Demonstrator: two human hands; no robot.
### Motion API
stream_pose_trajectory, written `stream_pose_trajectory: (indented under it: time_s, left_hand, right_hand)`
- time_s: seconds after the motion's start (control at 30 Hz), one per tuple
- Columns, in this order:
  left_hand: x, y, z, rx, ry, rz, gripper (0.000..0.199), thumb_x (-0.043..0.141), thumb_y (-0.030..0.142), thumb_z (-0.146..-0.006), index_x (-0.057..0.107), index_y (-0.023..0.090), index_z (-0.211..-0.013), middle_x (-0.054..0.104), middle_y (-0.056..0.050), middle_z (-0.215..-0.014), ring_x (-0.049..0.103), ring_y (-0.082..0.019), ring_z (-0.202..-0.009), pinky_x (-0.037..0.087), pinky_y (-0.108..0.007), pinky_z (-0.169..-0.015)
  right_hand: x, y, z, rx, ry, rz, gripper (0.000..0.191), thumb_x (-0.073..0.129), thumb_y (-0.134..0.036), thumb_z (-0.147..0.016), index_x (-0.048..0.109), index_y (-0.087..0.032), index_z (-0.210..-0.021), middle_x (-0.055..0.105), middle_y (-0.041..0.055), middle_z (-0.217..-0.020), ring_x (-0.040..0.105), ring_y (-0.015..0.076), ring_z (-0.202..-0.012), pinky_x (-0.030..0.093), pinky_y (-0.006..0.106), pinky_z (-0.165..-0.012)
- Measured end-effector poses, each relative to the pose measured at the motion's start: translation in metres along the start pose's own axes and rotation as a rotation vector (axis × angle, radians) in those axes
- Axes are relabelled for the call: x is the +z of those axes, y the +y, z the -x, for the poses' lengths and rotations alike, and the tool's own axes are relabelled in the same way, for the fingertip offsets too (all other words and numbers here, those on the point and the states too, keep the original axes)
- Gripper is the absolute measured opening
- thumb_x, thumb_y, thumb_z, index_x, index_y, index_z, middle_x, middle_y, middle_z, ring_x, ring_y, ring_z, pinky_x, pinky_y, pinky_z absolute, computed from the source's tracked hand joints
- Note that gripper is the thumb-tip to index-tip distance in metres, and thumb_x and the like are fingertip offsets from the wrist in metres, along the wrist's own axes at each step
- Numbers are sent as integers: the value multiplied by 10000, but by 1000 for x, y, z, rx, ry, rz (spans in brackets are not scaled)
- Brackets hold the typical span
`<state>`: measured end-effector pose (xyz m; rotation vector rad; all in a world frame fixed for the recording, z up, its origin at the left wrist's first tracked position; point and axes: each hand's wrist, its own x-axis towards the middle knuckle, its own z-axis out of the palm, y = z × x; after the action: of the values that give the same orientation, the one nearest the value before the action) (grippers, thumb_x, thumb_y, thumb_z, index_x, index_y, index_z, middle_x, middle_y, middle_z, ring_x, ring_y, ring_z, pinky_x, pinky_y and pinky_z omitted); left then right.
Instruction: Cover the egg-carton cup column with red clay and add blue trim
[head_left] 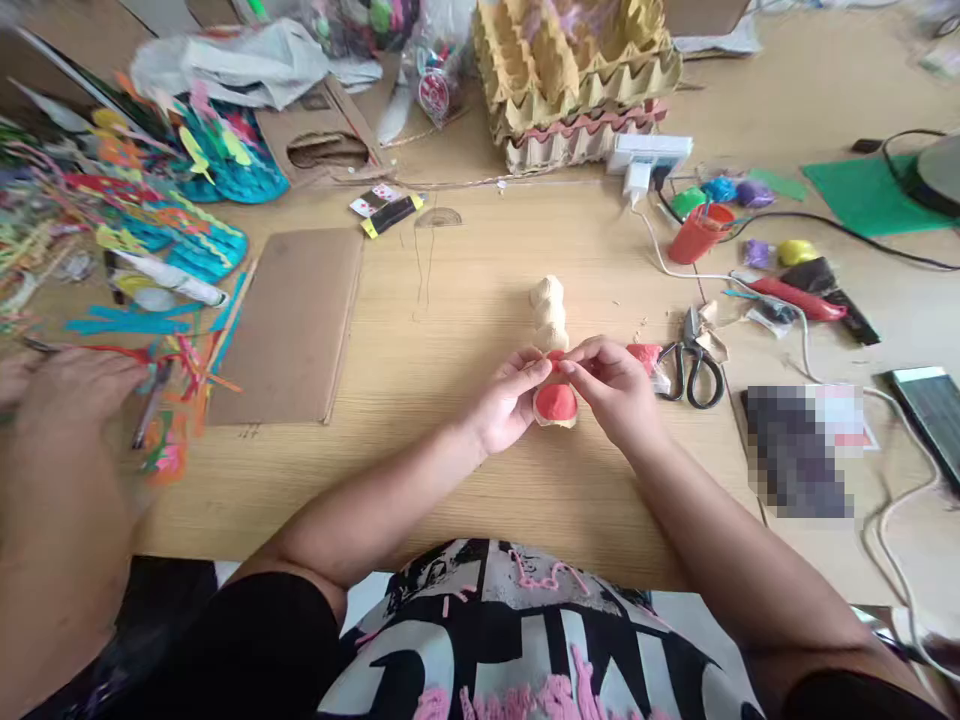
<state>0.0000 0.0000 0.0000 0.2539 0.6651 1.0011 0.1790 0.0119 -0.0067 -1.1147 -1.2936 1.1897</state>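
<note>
A row of cream egg-carton cups (550, 310) lies lengthwise on the table in front of me. Soft red clay coats its nearest cup (556, 403). My left hand (514, 400) and my right hand (611, 390) meet over the row, fingers closed in a pinch. Between the fingertips is a bit of red clay (555, 362), touching or just above the cup beyond the red one; which of these I cannot tell. Just right of my right hand sits a red clay packet (645, 355), partly covered by the hand. Black-handled scissors (694, 360) lie beside it.
Another person's hand (75, 385) works at the left among colourful strips. A cardboard sheet (281, 325) lies left of me. Egg trays (577, 90) are stacked at the back. A red cup (697, 235), a white cable (806, 340) and a phone (926, 410) are on the right.
</note>
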Motion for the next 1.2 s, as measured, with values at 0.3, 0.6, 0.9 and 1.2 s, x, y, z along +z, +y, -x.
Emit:
stream_pose_trajectory:
  time_s: [0.3, 0.6, 0.9, 1.2]
  left_hand:
    - [-1, -1, 2, 4, 5, 9, 509, 1128, 274, -720, 686, 220, -965, 844, 25, -988, 780, -144, -837, 570, -263, -652]
    - [-6, -4, -1, 34, 101, 3, 503, 1118, 285, -725, 669, 229, -944, 843, 33, -987, 785, -132, -837, 551, -246, -655]
    - [-4, -4, 0, 62, 67, 24, 577, 1151, 357, -679, 648, 239, -935, 854, 35, -1020, 821, -174, -894, 616, -305, -755]
    - [-7, -6, -1, 91, 45, -48, 537, 1121, 314, -734, 666, 240, -1010, 831, 32, -1016, 777, -140, -905, 583, -287, -801]
  right_hand:
    - [9, -2, 4, 35, -30, -92, 544, 955, -754, -876, 735, -291, -1058, 664, -3, -873, 561, 177, -766, 491, 334, -687]
    - [5, -8, 2, 95, -9, -55, 641, 854, -879, -890, 715, -274, -1051, 670, 3, -917, 552, 169, -779, 489, 336, -704]
    - [-3, -26, 4, 542, -107, -224, 777, 1041, -650, -781, 689, -284, -1369, 763, -23, -876, 695, 199, -838, 543, 351, -766]
    - [7, -22, 13, 600, -46, -600, 612, 1150, -430, -695, 773, -293, -1158, 842, -2, -1059, 704, 165, -861, 575, 303, -742]
